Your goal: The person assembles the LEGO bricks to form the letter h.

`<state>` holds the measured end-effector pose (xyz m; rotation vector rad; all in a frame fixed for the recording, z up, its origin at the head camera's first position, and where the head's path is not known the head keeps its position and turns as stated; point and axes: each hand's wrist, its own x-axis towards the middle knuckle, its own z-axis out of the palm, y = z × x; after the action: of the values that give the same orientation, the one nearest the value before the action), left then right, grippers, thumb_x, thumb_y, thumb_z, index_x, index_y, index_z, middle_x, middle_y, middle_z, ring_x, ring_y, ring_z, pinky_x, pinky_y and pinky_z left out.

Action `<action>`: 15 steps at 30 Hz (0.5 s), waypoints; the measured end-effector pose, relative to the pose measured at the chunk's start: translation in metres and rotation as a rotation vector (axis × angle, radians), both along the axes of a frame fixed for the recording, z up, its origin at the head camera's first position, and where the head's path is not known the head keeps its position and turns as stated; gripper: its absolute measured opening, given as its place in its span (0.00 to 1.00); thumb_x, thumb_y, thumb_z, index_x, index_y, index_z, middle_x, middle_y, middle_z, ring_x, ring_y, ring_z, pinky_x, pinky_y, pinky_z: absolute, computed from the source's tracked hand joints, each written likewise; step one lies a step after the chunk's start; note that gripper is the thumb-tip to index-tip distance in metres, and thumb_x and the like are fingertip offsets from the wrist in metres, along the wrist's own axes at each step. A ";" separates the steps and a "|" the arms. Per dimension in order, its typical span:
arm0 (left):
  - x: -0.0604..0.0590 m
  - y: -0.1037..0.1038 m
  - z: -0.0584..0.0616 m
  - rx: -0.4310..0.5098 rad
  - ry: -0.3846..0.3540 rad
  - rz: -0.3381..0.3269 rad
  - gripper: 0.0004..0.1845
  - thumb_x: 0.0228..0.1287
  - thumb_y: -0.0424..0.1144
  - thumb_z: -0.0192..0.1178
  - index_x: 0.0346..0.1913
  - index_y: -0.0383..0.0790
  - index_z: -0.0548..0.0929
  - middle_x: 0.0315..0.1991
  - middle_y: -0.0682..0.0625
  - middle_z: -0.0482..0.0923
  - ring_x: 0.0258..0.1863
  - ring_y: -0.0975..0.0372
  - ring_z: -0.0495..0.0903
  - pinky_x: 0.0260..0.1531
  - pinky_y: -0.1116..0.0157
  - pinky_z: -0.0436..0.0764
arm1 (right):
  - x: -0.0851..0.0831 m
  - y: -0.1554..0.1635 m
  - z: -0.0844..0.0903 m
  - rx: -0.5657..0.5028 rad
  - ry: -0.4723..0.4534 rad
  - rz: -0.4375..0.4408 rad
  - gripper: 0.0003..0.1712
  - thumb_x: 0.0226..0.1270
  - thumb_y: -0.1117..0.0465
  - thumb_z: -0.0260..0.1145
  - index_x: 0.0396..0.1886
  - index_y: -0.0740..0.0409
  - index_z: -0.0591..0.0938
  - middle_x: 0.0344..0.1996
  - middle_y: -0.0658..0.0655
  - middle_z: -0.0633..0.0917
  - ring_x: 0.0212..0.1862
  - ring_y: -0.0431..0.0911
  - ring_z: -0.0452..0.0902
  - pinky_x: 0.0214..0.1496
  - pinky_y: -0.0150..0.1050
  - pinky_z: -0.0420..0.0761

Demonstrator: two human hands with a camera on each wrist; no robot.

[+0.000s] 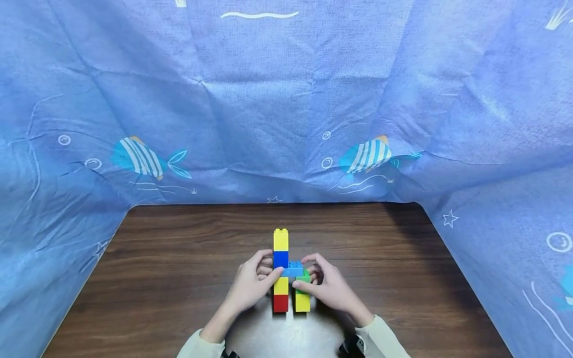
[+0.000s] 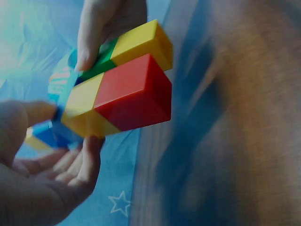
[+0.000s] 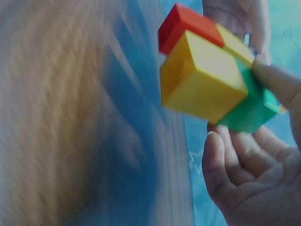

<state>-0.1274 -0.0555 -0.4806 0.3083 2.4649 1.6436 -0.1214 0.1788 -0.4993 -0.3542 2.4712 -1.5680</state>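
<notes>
Both hands hold one structure of toy building bricks above the dark wooden table. Its taller left column has a yellow top brick (image 1: 280,240), a dark blue brick (image 1: 280,258), a second yellow brick (image 2: 84,96) and a red brick (image 2: 126,89) at the bottom. A light blue brick (image 1: 293,269) runs sideways from this column to the shorter one, where a green brick (image 3: 251,106) sits on a yellow brick (image 3: 207,77). My left hand (image 1: 251,279) grips the tall column near the light blue brick. The right hand (image 1: 330,284) pinches the green brick between thumb and fingers.
A wooden table (image 1: 188,248) spreads under the hands, with a bright reflection near its front. Behind and beside it hangs a blue cloth (image 1: 268,99) printed with fish and stars. Dark shadows fall on the tabletop below the bricks.
</notes>
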 end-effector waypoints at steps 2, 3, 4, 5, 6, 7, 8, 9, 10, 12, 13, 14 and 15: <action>0.007 0.002 -0.003 -0.038 0.017 0.049 0.29 0.69 0.48 0.66 0.65 0.32 0.76 0.49 0.42 0.85 0.41 0.60 0.88 0.41 0.67 0.86 | 0.005 -0.003 -0.001 0.010 -0.012 -0.015 0.30 0.61 0.49 0.77 0.58 0.56 0.78 0.39 0.51 0.86 0.36 0.40 0.80 0.39 0.31 0.81; 0.009 0.003 -0.005 -0.062 0.032 0.068 0.29 0.69 0.48 0.66 0.64 0.31 0.77 0.48 0.43 0.85 0.40 0.61 0.88 0.40 0.67 0.86 | 0.007 -0.005 -0.002 0.022 -0.016 -0.022 0.30 0.61 0.48 0.76 0.58 0.57 0.79 0.40 0.52 0.86 0.37 0.40 0.80 0.40 0.31 0.81; 0.012 0.004 -0.007 -0.089 0.049 0.085 0.28 0.69 0.48 0.66 0.63 0.31 0.78 0.46 0.43 0.86 0.39 0.62 0.88 0.38 0.69 0.86 | 0.010 -0.006 -0.003 0.040 -0.017 -0.030 0.30 0.61 0.47 0.76 0.58 0.57 0.80 0.41 0.52 0.85 0.37 0.39 0.80 0.40 0.31 0.81; 0.014 0.005 -0.010 -0.116 0.073 0.096 0.27 0.69 0.47 0.66 0.62 0.30 0.79 0.45 0.44 0.86 0.38 0.62 0.88 0.37 0.70 0.85 | 0.012 -0.007 -0.004 0.055 -0.011 -0.035 0.31 0.62 0.46 0.75 0.58 0.58 0.80 0.41 0.52 0.85 0.37 0.39 0.79 0.40 0.31 0.81; 0.016 0.006 -0.013 -0.142 0.098 0.107 0.26 0.69 0.46 0.66 0.60 0.28 0.80 0.44 0.44 0.86 0.37 0.63 0.88 0.36 0.71 0.85 | 0.014 -0.009 -0.005 0.080 -0.007 -0.041 0.31 0.62 0.45 0.75 0.58 0.58 0.81 0.42 0.52 0.85 0.37 0.38 0.79 0.39 0.31 0.81; 0.018 0.007 -0.015 -0.164 0.120 0.115 0.25 0.69 0.45 0.66 0.59 0.27 0.81 0.43 0.43 0.87 0.36 0.62 0.89 0.35 0.71 0.85 | 0.015 -0.010 -0.006 0.103 0.005 -0.047 0.31 0.62 0.44 0.75 0.58 0.59 0.81 0.42 0.52 0.85 0.36 0.37 0.79 0.39 0.31 0.81; 0.019 0.008 -0.017 -0.186 0.142 0.120 0.24 0.69 0.43 0.66 0.58 0.26 0.81 0.42 0.42 0.87 0.36 0.62 0.89 0.34 0.71 0.85 | 0.017 -0.011 -0.007 0.123 0.021 -0.056 0.32 0.62 0.44 0.75 0.57 0.59 0.82 0.42 0.52 0.85 0.36 0.36 0.79 0.38 0.30 0.80; 0.021 0.010 -0.020 -0.206 0.161 0.123 0.23 0.69 0.42 0.66 0.56 0.25 0.82 0.41 0.42 0.87 0.35 0.61 0.89 0.34 0.70 0.85 | 0.019 -0.012 -0.008 0.143 0.038 -0.064 0.32 0.61 0.43 0.75 0.57 0.60 0.82 0.41 0.52 0.85 0.35 0.35 0.78 0.37 0.30 0.80; 0.022 0.011 -0.022 -0.220 0.176 0.124 0.22 0.69 0.41 0.65 0.55 0.24 0.83 0.41 0.42 0.87 0.35 0.61 0.89 0.34 0.70 0.85 | 0.021 -0.012 -0.009 0.161 0.053 -0.072 0.32 0.60 0.43 0.75 0.56 0.60 0.83 0.40 0.52 0.85 0.34 0.35 0.78 0.36 0.30 0.80; 0.024 0.013 -0.026 -0.243 0.210 0.126 0.20 0.69 0.40 0.65 0.53 0.23 0.84 0.38 0.42 0.87 0.34 0.61 0.88 0.34 0.69 0.85 | 0.024 -0.014 -0.011 0.199 0.071 -0.084 0.33 0.60 0.43 0.75 0.56 0.61 0.83 0.38 0.51 0.85 0.33 0.34 0.77 0.35 0.29 0.79; 0.025 0.014 -0.028 -0.256 0.221 0.128 0.20 0.69 0.40 0.65 0.53 0.24 0.84 0.37 0.44 0.86 0.33 0.62 0.87 0.33 0.69 0.85 | 0.026 -0.014 -0.012 0.214 0.075 -0.087 0.33 0.60 0.43 0.75 0.56 0.61 0.83 0.38 0.51 0.84 0.33 0.34 0.76 0.34 0.29 0.78; 0.025 0.015 -0.030 -0.271 0.237 0.131 0.19 0.69 0.40 0.65 0.52 0.24 0.85 0.35 0.46 0.85 0.32 0.64 0.86 0.33 0.69 0.84 | 0.028 -0.015 -0.012 0.233 0.076 -0.088 0.33 0.61 0.42 0.74 0.56 0.62 0.83 0.38 0.51 0.84 0.33 0.33 0.76 0.34 0.29 0.77; 0.026 0.016 -0.031 -0.282 0.254 0.133 0.18 0.69 0.39 0.65 0.50 0.25 0.85 0.33 0.48 0.84 0.31 0.66 0.84 0.32 0.70 0.83 | 0.030 -0.015 -0.014 0.254 0.083 -0.086 0.33 0.61 0.41 0.74 0.56 0.62 0.84 0.37 0.50 0.84 0.33 0.33 0.75 0.34 0.30 0.77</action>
<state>-0.1015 -0.0394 -0.5121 0.3384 2.9216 1.3462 -0.0919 0.1634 -0.5130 -0.2803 2.7422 -1.2691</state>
